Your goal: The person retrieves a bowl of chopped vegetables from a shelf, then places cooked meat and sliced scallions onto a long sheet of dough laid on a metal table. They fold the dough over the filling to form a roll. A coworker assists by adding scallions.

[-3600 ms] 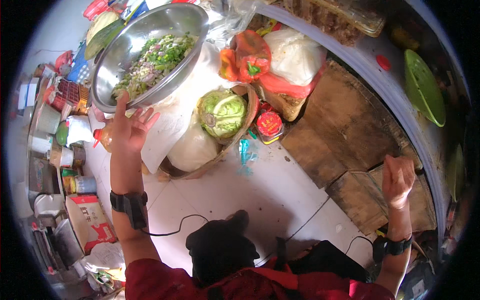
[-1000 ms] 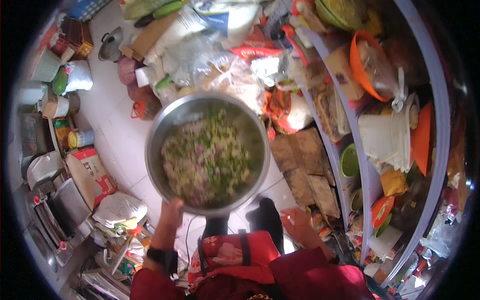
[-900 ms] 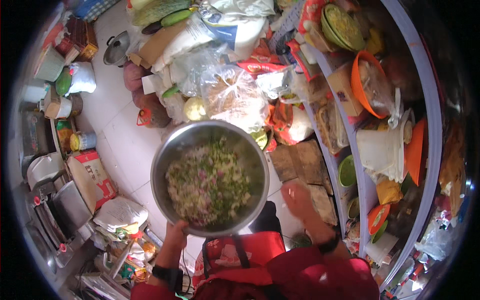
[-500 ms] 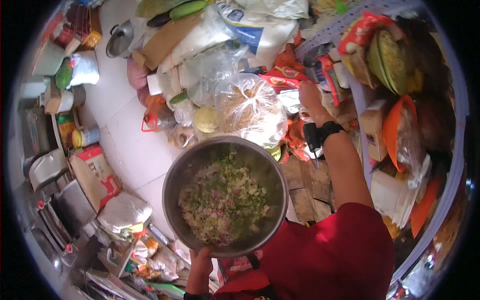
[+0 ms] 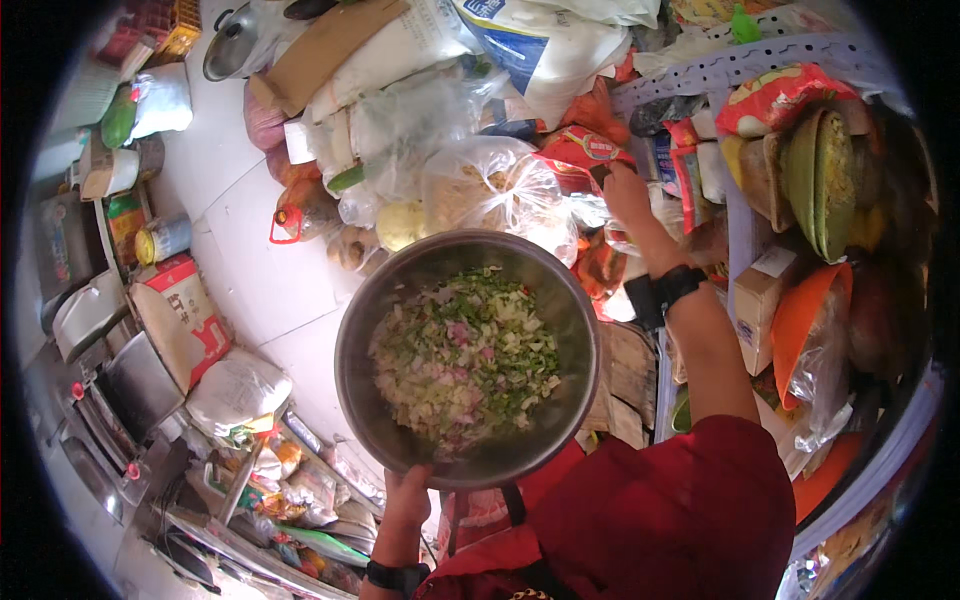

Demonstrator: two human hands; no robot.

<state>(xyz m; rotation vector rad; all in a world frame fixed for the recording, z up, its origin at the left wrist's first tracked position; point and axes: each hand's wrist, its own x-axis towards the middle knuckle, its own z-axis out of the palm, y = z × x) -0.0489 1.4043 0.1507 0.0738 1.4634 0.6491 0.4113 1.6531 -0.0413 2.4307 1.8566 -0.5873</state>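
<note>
A large steel bowl (image 5: 350, 400) is held tilted in front of my body. Chopped green and pale vegetables with purplish-pink pieces (image 5: 470, 360) fill its bottom. My left hand (image 5: 408, 495) grips the bowl's near rim, thumb over the edge. My right arm stretches forward past the bowl. The right hand (image 5: 628, 195) is closed at the front of a red packet (image 5: 580, 150), with a small dark thing at its fingertips that I cannot make out. A clear knotted bag with brownish contents (image 5: 485, 185) lies just left of that hand, beyond the bowl.
White sacks (image 5: 540, 60) and a cardboard piece (image 5: 335, 50) lie at the back. A lidded pot (image 5: 232, 45) stands on the floor, far left. On the right, a lilac rack (image 5: 740, 230) holds an orange bowl (image 5: 800, 310). A red-and-white carton (image 5: 185, 310) stands left.
My right hand has shifted from a shiny whitish package to the front of the red packet. The bowl, still in my left hand, appears slightly higher and further right in view.
</note>
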